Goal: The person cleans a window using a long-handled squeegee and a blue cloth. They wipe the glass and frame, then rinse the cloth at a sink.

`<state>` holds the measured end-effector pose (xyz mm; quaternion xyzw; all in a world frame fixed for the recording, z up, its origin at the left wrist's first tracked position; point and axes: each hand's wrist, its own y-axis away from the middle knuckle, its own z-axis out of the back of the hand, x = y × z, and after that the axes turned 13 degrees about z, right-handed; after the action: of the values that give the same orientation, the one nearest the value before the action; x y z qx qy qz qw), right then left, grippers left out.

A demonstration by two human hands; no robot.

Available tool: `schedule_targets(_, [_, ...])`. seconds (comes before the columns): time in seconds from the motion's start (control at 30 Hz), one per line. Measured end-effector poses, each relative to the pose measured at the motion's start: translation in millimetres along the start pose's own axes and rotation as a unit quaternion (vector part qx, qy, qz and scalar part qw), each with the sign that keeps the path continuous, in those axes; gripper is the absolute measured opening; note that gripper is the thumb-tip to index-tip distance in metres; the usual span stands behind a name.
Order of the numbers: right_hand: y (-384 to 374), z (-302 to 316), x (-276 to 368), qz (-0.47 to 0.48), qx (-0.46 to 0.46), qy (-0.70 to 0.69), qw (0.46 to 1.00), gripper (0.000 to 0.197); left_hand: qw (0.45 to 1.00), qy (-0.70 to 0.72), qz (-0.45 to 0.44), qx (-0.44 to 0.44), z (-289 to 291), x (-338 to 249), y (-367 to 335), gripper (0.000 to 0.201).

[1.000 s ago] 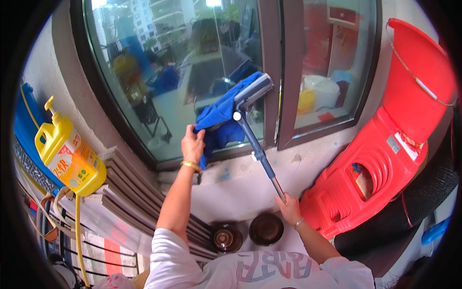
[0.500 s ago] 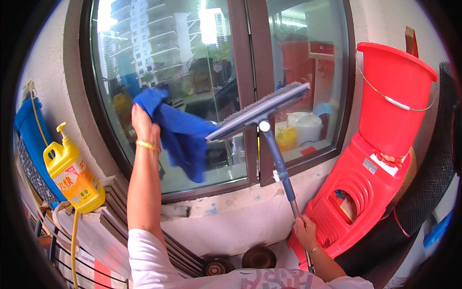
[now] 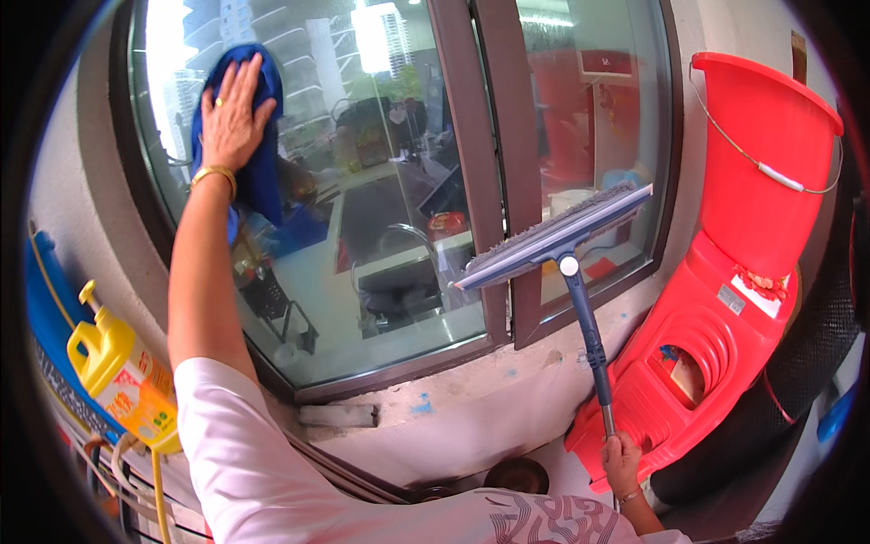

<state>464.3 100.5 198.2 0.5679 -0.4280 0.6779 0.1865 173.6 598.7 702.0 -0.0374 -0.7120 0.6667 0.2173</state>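
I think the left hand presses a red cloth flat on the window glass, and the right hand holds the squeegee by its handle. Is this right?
Not quite: the head view shows the cloth is blue, not red. The left hand does press it flat on the window glass, and the right hand holds the squeegee by its handle.

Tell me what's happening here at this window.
A person is wiping the window pane by hand. The left hand is raised high and presses a blue cloth flat against the upper left of the glass. The right hand is low, gripping the handle end of a blue window squeegee, whose head is tilted in front of the window frame. A red plastic stool and red bucket lean at the right; a yellow jug stands left.
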Motion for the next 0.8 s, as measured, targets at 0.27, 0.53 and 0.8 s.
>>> schedule_targets(0.27, [-3.6,-38.4,13.5,-0.023,-0.040,0.039,0.998,0.019,0.993,0.103,-0.051,-0.033,-21.0,-101.5,-86.4,0.062])
schedule_targets(0.53, [-0.8,-48.3,3.5,0.017,-0.051,-0.014,0.998,0.018,0.937,0.334,-0.104,0.006,-53.0,-227.9,31.5,0.073])
schedule_targets(0.8, [10.5,-28.0,15.4,0.014,-0.068,-0.036,0.997,0.019,0.884,0.387,-0.105,0.238,-21.5,-273.5,257.3,0.065])
